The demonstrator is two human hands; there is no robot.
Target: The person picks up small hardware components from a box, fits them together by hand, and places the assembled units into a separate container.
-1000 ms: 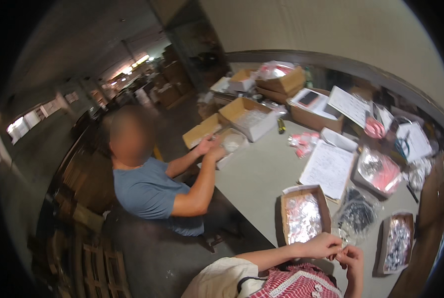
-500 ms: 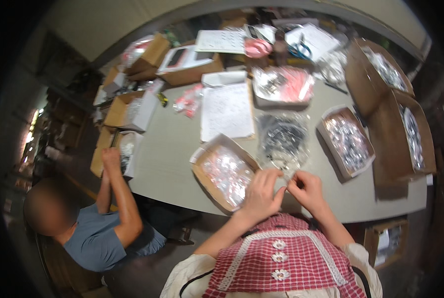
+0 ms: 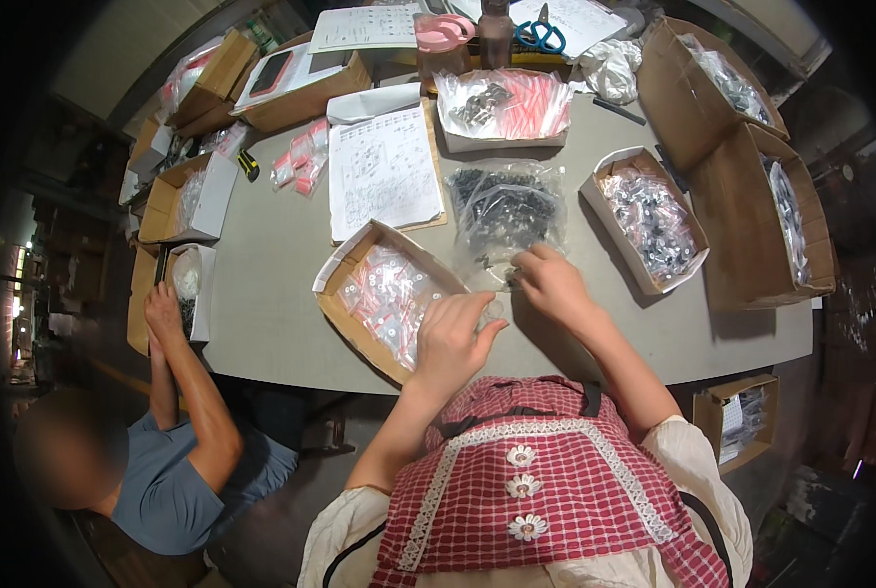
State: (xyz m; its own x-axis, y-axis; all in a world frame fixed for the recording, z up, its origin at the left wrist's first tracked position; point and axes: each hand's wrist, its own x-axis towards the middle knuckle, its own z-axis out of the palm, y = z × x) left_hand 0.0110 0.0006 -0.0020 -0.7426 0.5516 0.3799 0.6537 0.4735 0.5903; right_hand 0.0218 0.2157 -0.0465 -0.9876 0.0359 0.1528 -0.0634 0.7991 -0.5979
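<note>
My left hand is beside the right edge of an open carton of small clear bags with red strips. Its thumb and fingers pinch what looks like a small clear plastic bag. At the mouth of a large clear bag of black parts, my right hand has its fingertips drawn together. A few small pieces lie by those fingertips; whether one is between them I cannot make out.
A shallow carton of filled small bags stands at right, beside tall brown boxes. Behind are a printed sheet and a white carton of red-striped bags. Another person works at left, hands in a box.
My right hand has moved apart from my left, to the big bag's mouth. My left hand keeps its pinch. The whole view has shifted, so the table appears further up and left.
</note>
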